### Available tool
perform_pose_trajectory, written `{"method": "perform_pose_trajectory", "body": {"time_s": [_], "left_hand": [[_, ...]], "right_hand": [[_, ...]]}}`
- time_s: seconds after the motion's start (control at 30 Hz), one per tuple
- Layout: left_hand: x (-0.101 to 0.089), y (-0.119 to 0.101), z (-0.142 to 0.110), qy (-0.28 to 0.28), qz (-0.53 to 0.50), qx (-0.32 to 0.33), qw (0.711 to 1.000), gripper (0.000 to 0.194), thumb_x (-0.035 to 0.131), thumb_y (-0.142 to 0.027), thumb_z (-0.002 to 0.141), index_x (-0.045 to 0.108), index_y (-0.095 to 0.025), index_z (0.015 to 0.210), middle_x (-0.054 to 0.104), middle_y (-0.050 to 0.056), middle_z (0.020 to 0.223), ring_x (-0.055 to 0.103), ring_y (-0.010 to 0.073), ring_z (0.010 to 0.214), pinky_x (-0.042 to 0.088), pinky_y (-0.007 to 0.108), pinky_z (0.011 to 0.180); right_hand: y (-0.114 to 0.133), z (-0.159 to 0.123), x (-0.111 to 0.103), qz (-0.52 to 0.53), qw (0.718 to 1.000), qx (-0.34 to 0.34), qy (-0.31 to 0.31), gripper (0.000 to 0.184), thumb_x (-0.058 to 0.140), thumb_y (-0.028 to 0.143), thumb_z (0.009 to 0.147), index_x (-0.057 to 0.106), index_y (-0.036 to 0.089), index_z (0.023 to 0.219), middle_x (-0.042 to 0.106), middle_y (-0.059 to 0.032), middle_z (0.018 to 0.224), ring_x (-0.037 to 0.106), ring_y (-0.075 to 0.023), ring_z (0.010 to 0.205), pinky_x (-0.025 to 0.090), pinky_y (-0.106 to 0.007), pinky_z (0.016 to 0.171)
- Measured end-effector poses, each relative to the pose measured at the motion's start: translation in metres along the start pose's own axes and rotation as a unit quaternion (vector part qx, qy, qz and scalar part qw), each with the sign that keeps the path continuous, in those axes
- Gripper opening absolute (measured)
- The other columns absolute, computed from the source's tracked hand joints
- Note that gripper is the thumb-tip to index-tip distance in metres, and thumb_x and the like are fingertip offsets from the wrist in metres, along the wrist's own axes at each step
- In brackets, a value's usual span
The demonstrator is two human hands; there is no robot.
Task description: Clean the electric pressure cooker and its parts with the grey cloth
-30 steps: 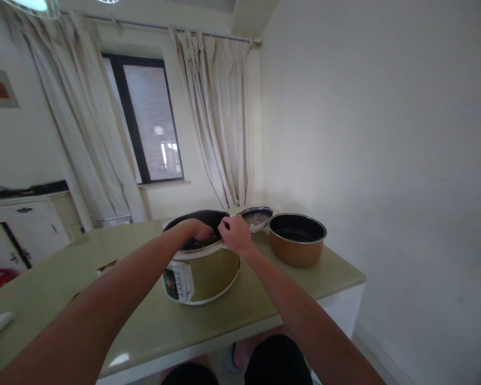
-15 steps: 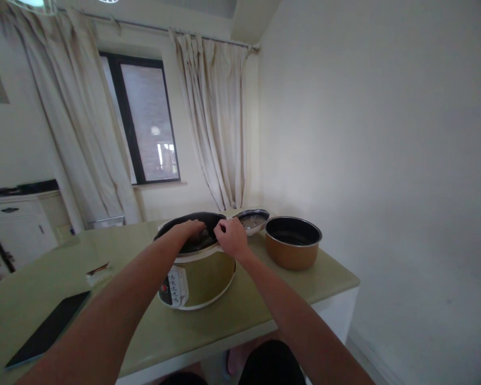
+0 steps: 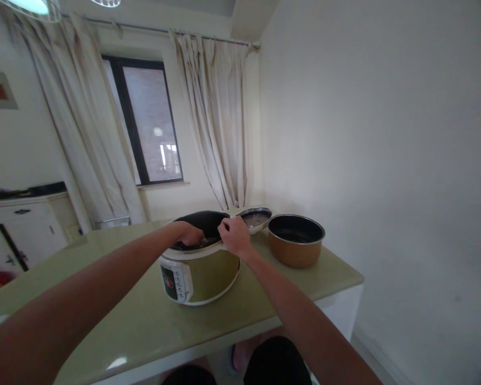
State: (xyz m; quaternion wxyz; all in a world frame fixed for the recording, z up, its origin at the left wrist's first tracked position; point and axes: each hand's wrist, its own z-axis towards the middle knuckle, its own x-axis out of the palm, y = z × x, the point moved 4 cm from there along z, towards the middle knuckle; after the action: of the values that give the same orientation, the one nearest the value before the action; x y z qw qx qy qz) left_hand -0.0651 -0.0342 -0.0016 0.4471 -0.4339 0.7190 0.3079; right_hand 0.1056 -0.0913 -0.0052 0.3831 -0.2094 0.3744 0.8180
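Has the left hand [image 3: 191, 235] down inside the cooker [image 3: 216, 275] at the lower centre of the frame, with fingertips mostly hidden; cannot tell how tightly bent, or around what, if anything. Has the right hand [image 3: 234, 234] curled on the right side of the rim, with thumb and forefinger nearly meeting, seemingly pinching the edge. Could lose that narrow hold under a hard push from inside, and so twist or slide the cooker, upright on the smooth table [image 3: 144, 321]. Could scrape knuckles on the inner wall by working with fingertips out of sight. Could bump the lid [image 3: 256, 218], just behind the right hand, with a slip backward; cannot tell whether joined to the cooker. Could also nudge the pot [image 3: 294, 254], near the right wrist at centre-right, with a careless outward swing of the forearm.
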Motion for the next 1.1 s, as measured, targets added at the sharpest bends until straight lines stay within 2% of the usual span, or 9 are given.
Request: {"method": "perform_pose_trajectory", "body": {"time_s": [0.1, 0.17, 0.27, 0.4, 0.53, 0.63, 0.83, 0.97, 1.1], "left_hand": [[-0.01, 0.015, -0.007, -0.043, 0.054, -0.051, 0.996, 0.023, 0.079, -0.013, 0.066, 0.082, -0.019, 0.088, 0.081, 0.015, 0.097, 0.074, 0.0375, 0.102, 0.059, 0.048, 0.09], [-0.021, 0.014, -0.006, -0.104, 0.077, -0.065, 0.989, 0.025, 0.078, -0.015, 0.071, 0.082, -0.02, 0.096, 0.078, 0.019, 0.114, 0.069, 0.0416, 0.118, 0.056, 0.053, 0.097], [-0.035, -0.003, 0.005, -0.183, 0.077, -0.044, 0.979, 0.032, 0.067, -0.018, 0.084, 0.078, -0.023, 0.112, 0.071, 0.019, 0.135, 0.061, 0.0399, 0.132, 0.051, 0.055, 0.105], [-0.043, -0.041, 0.03, -0.218, 0.03, 0.021, 0.975, 0.034, 0.064, -0.02, 0.086, 0.074, -0.02, 0.118, 0.074, 0.016, 0.13, 0.068, 0.0316, 0.122, 0.052, 0.045, 0.105], [-0.038, -0.063, 0.036, -0.179, -0.025, 0.089, 0.979, 0.027, 0.061, -0.014, 0.081, 0.075, -0.018, 0.104, 0.078, 0.009, 0.122, 0.07, 0.0236, 0.113, 0.052, 0.035, 0.106], [-0.03, -0.061, 0.019, -0.124, -0.062, 0.114, 0.984, 0.025, 0.055, -0.012, 0.08, 0.076, -0.019, 0.093, 0.081, 0.005, 0.109, 0.072, 0.0201, 0.106, 0.057, 0.03, 0.097], [-0.022, -0.024, -0.027, 0.028, -0.132, 0.05, 0.99, 0.038, 0.06, -0.015, 0.061, 0.079, -0.023, 0.094, 0.074, 0.003, 0.07, 0.07, 0.0228, 0.065, 0.057, 0.03, 0.056], [-0.026, 0.0, -0.036, 0.053, -0.115, 0.034, 0.991, 0.05, 0.066, -0.014, 0.05, 0.081, -0.025, 0.097, 0.077, 0.003, 0.078, 0.07, 0.0237, 0.069, 0.058, 0.029, 0.056], [-0.024, 0.027, -0.043, 0.051, -0.081, -0.002, 0.995, 0.045, 0.072, -0.015, 0.053, 0.082, -0.024, 0.096, 0.08, 0.005, 0.086, 0.072, 0.0234, 0.074, 0.06, 0.032, 0.061]], "right_hand": [[0.0, 0.0, 0.0, -0.003, 1.0, 0.003, -0.004, 0.026, 0.058, 0.022, 0.096, 0.072, 0.022, 0.074, 0.072, -0.0052, 0.079, 0.057, -0.0214, 0.09, 0.031, -0.03, 0.07], [0.0, 0.0, 0.001, -0.005, 1.0, 0.007, -0.003, 0.025, 0.059, 0.023, 0.096, 0.073, 0.022, 0.075, 0.072, -0.005, 0.078, 0.057, -0.0213, 0.09, 0.031, -0.03, 0.07], [-0.001, 0.001, 0.002, -0.007, 1.0, 0.005, 0.002, 0.022, 0.061, 0.023, 0.094, 0.074, 0.021, 0.076, 0.072, -0.0047, 0.078, 0.058, -0.0211, 0.089, 0.032, -0.03, 0.072], [-0.002, 0.0, 0.002, -0.001, 1.0, -0.002, 0.004, 0.021, 0.062, 0.025, 0.095, 0.074, 0.021, 0.078, 0.071, -0.0053, 0.079, 0.058, -0.0214, 0.09, 0.033, -0.03, 0.073], [-0.001, -0.005, -0.002, 0.003, 1.0, 0.019, -0.007, 0.024, 0.059, 0.026, 0.097, 0.075, 0.021, 0.081, 0.071, -0.0079, 0.083, 0.058, -0.0232, 0.092, 0.034, -0.031, 0.074], [0.001, -0.007, -0.006, 0.015, 0.999, 0.027, -0.007, 0.029, 0.054, 0.024, 0.1, 0.074, 0.022, 0.078, 0.071, -0.0078, 0.082, 0.058, -0.0236, 0.092, 0.033, -0.032, 0.074], [-0.003, -0.005, -0.007, 0.067, 0.998, 0.02, 0.0, 0.038, 0.049, 0.019, 0.1, 0.068, 0.022, 0.067, 0.068, -0.004, 0.074, 0.058, -0.0204, 0.089, 0.034, -0.03, 0.076], [-0.011, 0.004, -0.001, 0.1, 0.995, -0.018, 0.024, 0.039, 0.048, 0.017, 0.099, 0.066, 0.022, 0.064, 0.066, -0.0019, 0.071, 0.058, -0.0186, 0.086, 0.035, -0.028, 0.077], [-0.013, 0.018, 0.004, 0.18, 0.975, -0.1, 0.079, 0.039, 0.046, 0.013, 0.096, 0.063, 0.02, 0.062, 0.064, 0.0, 0.069, 0.058, -0.0157, 0.08, 0.038, -0.026, 0.08]]}}
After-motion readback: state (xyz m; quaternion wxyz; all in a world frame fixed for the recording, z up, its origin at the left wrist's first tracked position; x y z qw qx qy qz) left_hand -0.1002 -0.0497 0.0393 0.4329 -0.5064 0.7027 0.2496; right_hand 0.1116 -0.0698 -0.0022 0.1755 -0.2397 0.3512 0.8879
